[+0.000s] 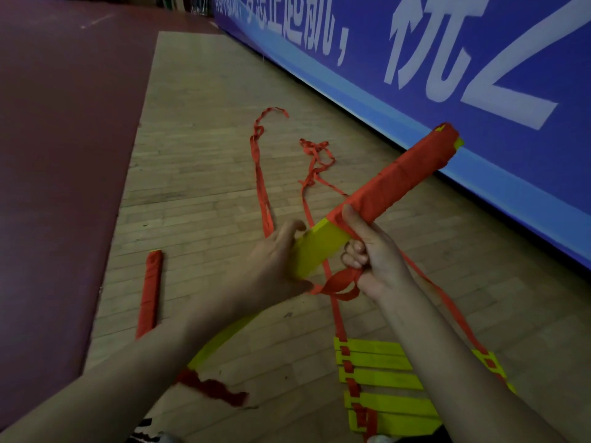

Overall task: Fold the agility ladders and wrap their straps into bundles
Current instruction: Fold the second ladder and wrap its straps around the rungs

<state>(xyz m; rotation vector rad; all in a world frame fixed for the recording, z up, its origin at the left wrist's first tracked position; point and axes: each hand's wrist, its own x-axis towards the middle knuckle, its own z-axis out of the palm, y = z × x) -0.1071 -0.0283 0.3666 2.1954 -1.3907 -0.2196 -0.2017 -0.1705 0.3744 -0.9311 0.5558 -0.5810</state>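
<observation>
- The person holds a half-wrapped bundle [399, 177] of yellow rungs in the air above the wooden floor [208, 123]. It is tilted, with its far end pointing up and to the right.
- Red strap covers the upper part of the bundle, and the lower end is bare yellow.
- The left hand [275, 260] grips the bare yellow end, fingers curled round it.
- The right hand [367, 251] grips the bundle just where the red wrapping starts. Its thumb lies up along the wrap and its fingers are curled underneath.
- A loop of strap [342, 281] hangs from the right fingers (whether it is pinched or only draped there cannot be told) and reaches across to the left wrist.
- The loose straps [260, 174] trail from the hands away over the floor, ending in tangled curls.
- A finished bundle [150, 292], wholly red, lies on the floor to the left, beside the edge of a maroon mat [64, 155].
- A flat ladder [380, 378] lies with its yellow rungs stacked close together on the floor under the right forearm.
- A blue banner [479, 59] with white characters runs along the right.
</observation>
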